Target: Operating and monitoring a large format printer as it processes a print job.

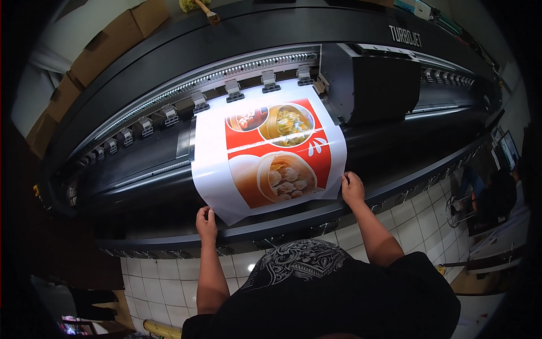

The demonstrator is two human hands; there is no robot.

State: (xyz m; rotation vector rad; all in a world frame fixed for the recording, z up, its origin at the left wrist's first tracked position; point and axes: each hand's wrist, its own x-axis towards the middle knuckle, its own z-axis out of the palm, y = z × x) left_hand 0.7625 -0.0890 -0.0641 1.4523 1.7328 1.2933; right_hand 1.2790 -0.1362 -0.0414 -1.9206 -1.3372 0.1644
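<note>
A large glossy printed sheet (282, 150) comes out of a wide black printer (389, 155) and drapes over its front slope. Its print shows round baskets of dumplings and other food on red, with broad white margins. My left hand (206, 225) is closed at the sheet's lower left edge, thumb and fingers pinching it. On the other side, my right hand (353, 189) has its fingers curled around the right edge, near the lower corner. Between the hands the sheet's lower edge hangs slightly bowed. Its upper end lies under the printer's metal pinch rollers (233, 90).
A black print carriage housing (370, 85) stands right of the sheet. Cardboard boxes (107, 48) and a wooden-handled brush (208, 11) are behind or atop the printer. White floor tiles (164, 288) lie below; a yellow roll (161, 329) rests there. A monitor (508, 151) is at far right.
</note>
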